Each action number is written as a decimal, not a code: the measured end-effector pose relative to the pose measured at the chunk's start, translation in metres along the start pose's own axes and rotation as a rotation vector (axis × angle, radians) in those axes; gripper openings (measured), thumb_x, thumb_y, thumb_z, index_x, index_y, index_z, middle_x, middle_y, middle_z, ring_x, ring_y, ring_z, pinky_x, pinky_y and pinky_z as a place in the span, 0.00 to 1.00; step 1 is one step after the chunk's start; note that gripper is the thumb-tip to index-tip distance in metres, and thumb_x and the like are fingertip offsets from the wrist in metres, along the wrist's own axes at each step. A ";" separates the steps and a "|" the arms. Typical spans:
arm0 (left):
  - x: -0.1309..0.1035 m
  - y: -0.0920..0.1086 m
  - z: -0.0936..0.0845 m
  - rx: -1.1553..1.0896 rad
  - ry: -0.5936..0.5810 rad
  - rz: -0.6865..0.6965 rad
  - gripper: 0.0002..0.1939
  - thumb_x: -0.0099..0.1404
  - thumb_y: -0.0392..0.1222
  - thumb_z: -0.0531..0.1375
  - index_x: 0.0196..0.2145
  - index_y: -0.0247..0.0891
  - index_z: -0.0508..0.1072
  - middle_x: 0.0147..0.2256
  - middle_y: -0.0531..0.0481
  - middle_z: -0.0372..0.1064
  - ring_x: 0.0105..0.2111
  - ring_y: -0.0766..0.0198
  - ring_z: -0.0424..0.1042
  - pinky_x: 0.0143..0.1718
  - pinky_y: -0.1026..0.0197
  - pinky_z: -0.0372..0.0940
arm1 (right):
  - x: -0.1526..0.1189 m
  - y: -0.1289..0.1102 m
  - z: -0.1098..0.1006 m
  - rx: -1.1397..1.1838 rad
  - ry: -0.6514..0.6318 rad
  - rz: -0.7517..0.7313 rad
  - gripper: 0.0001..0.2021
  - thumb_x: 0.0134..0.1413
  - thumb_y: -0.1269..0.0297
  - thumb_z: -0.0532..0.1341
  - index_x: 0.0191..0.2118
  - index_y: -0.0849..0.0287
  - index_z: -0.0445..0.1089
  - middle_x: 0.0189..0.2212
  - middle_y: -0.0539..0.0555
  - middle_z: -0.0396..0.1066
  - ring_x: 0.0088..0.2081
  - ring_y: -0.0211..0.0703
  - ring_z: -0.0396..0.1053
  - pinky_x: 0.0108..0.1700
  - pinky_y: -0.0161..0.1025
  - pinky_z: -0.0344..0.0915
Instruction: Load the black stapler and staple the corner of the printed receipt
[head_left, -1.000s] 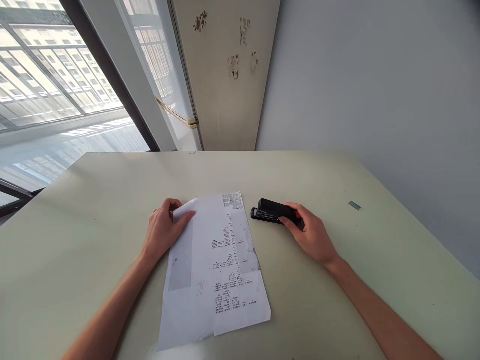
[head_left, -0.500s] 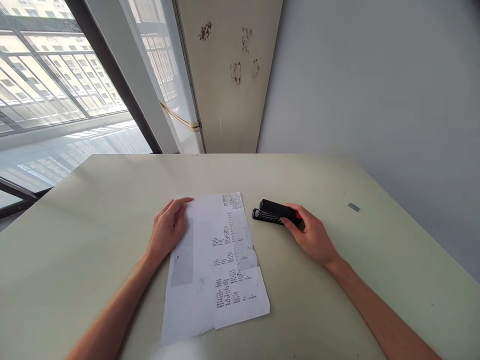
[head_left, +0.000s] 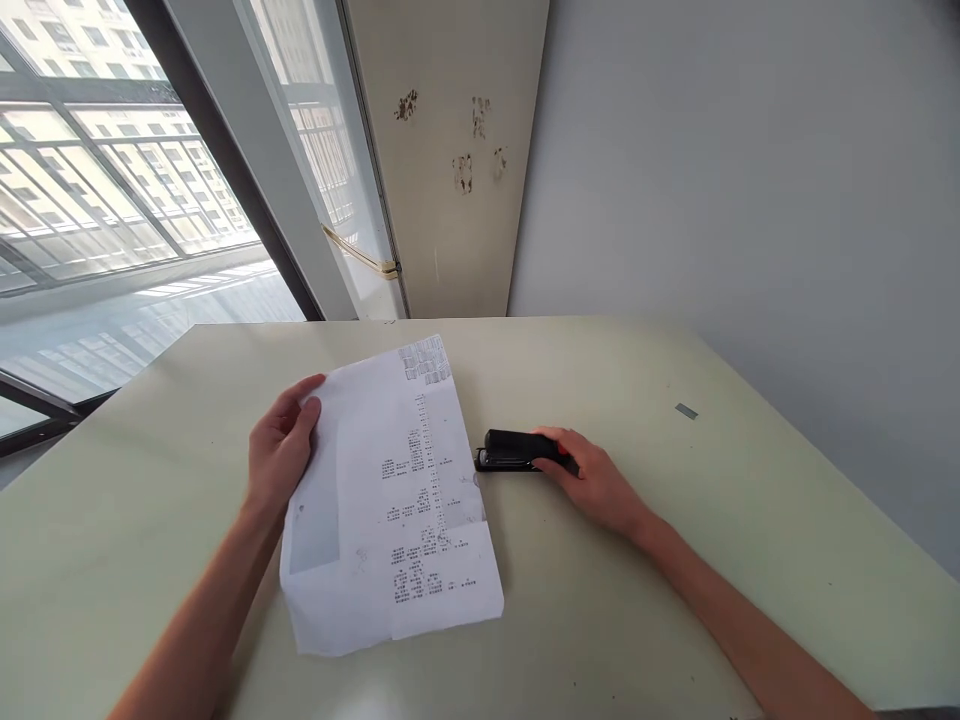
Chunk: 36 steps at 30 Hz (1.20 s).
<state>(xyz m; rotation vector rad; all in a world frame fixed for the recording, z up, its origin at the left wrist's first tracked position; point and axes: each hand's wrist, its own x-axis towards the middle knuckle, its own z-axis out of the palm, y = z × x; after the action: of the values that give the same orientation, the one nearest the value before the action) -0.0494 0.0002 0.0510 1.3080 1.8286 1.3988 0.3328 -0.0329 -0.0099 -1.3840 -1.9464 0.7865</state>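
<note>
My left hand [head_left: 283, 445] grips the left edge of a white paper sheet [head_left: 360, 440], thumb on top and fingers underneath. The sheet is lifted off the table and casts a shadow along its right side. Printed text runs down its right half, and a grey patch shows near the left edge. My right hand [head_left: 589, 475] is wrapped round the rear of a black stapler [head_left: 514, 450] resting on the table. The stapler's front end points left and meets the sheet's right edge in this view; I cannot tell whether they touch.
A pale green table [head_left: 645, 620] spreads under everything. A small grey strip [head_left: 686, 411] lies on its right side. Behind the table stand a cream panel [head_left: 450, 240] with brown marks and a grey wall [head_left: 712, 150]. Windows [head_left: 112, 180] are at the left.
The sheet has come up off the table and shifted left with my left hand, whose thumb now presses on it. My right hand and the stapler have moved slightly left.
</note>
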 end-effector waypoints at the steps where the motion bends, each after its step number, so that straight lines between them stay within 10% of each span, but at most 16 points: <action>1: -0.001 0.004 -0.002 -0.015 -0.002 -0.003 0.25 0.61 0.58 0.65 0.54 0.47 0.79 0.29 0.54 0.65 0.24 0.66 0.58 0.22 0.65 0.55 | -0.001 -0.005 0.002 0.010 -0.032 -0.005 0.18 0.70 0.46 0.55 0.57 0.47 0.70 0.50 0.55 0.77 0.48 0.52 0.73 0.48 0.49 0.74; 8: -0.030 0.051 0.022 -0.058 -0.077 0.067 0.23 0.64 0.56 0.64 0.54 0.46 0.79 0.29 0.52 0.68 0.24 0.66 0.59 0.22 0.64 0.57 | -0.016 -0.038 -0.011 0.323 -0.065 0.027 0.22 0.72 0.43 0.50 0.59 0.45 0.72 0.59 0.54 0.74 0.58 0.53 0.72 0.62 0.55 0.69; 13: -0.061 0.080 0.067 -0.014 -0.225 0.219 0.19 0.72 0.53 0.58 0.54 0.44 0.78 0.24 0.55 0.61 0.20 0.67 0.52 0.20 0.64 0.50 | -0.037 -0.048 -0.040 0.562 0.010 0.187 0.21 0.66 0.41 0.59 0.51 0.50 0.77 0.52 0.55 0.79 0.50 0.56 0.78 0.53 0.54 0.77; 19: -0.074 0.077 0.105 -0.117 -0.492 0.537 0.28 0.77 0.53 0.54 0.70 0.48 0.54 0.54 0.44 0.72 0.42 0.60 0.75 0.47 0.54 0.71 | -0.051 0.010 -0.091 0.393 0.270 0.433 0.21 0.61 0.41 0.63 0.45 0.53 0.78 0.42 0.58 0.82 0.41 0.58 0.81 0.42 0.53 0.80; 23: -0.069 0.052 0.101 0.256 -0.728 0.569 0.29 0.73 0.58 0.59 0.66 0.49 0.61 0.60 0.44 0.69 0.56 0.52 0.71 0.49 0.52 0.72 | -0.074 0.049 -0.114 0.030 0.286 0.499 0.29 0.63 0.40 0.60 0.61 0.54 0.70 0.57 0.61 0.76 0.52 0.61 0.78 0.48 0.53 0.79; 26: -0.070 0.031 0.094 0.369 -0.794 0.573 0.27 0.70 0.60 0.61 0.62 0.49 0.66 0.58 0.46 0.73 0.57 0.51 0.72 0.56 0.49 0.69 | -0.103 0.055 -0.109 -0.294 0.333 0.427 0.32 0.66 0.42 0.57 0.69 0.51 0.60 0.68 0.60 0.65 0.63 0.64 0.69 0.56 0.59 0.74; 30: -0.072 0.013 0.091 0.395 -0.766 0.517 0.27 0.68 0.60 0.63 0.60 0.49 0.68 0.55 0.48 0.75 0.54 0.51 0.75 0.57 0.49 0.69 | -0.135 0.049 -0.082 -0.450 0.096 0.268 0.28 0.71 0.42 0.52 0.71 0.42 0.59 0.72 0.51 0.58 0.71 0.60 0.58 0.65 0.62 0.67; 36: -0.070 0.006 0.094 0.409 -0.768 0.495 0.25 0.67 0.58 0.64 0.58 0.48 0.70 0.51 0.49 0.77 0.50 0.52 0.77 0.51 0.52 0.71 | -0.120 0.050 -0.042 -0.559 0.023 0.103 0.31 0.74 0.45 0.49 0.76 0.47 0.50 0.77 0.49 0.44 0.77 0.56 0.40 0.75 0.62 0.50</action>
<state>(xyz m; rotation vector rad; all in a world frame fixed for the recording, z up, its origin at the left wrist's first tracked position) 0.0592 -0.0194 0.0118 2.2258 1.3218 0.5445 0.4260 -0.1292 -0.0386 -1.8103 -2.1859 0.2663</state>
